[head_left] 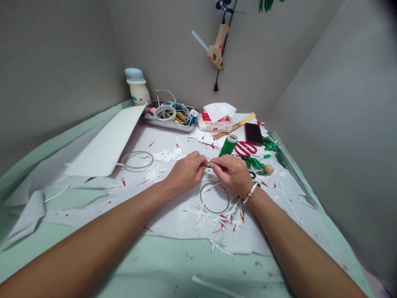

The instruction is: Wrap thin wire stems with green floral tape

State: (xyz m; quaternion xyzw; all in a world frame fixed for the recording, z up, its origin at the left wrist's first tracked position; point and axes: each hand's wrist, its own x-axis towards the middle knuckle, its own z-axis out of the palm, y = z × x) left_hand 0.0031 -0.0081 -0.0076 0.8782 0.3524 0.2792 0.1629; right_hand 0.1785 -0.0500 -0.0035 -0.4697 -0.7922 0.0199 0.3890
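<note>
Two grips: your left grip (pixel 186 171) and right grip (pixel 231 174) nearly closed, fingertips pinching one thin strip (pixel 207 164), material unclear.
Near: wire ring (pixel 214 198) lying on white paper (pixel 173 223).
Far: green thread spool (pixel 228 145) upright, red scissors (pixel 245 149) to its right.
</note>
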